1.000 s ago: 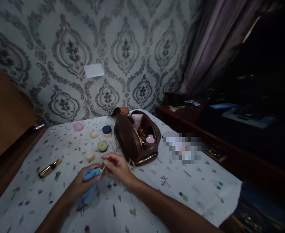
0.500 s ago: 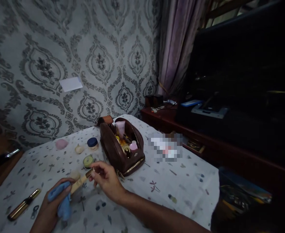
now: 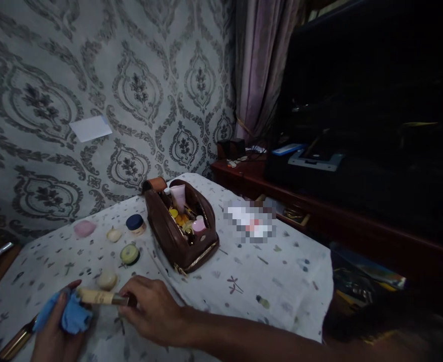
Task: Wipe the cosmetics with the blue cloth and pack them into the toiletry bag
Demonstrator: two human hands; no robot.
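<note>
My right hand grips a cream-coloured cosmetic tube by its shiny brownish cap. The tube lies almost level, and its far left end meets a blue cloth. That cloth is bunched in my left hand, thumb on top. Just behind the tube sits a pale rounded item. Farther back are a round green-topped container, a jar with a dark blue lid, a small cream-coloured sponge-like piece and a pink one. A gold tube lies partly behind my left hand.
An unzipped brown bag full of cosmetics stands mid-table on a patterned white cloth. Right of it lies a blurred-out item. A dark red cabinet with an open drawer and a large black screen border the right side.
Both hands have moved left and lower in view, and the tube has turned from slanted to nearly level. My right hand now holds the cap from the right side. The whole view has shifted slightly.
</note>
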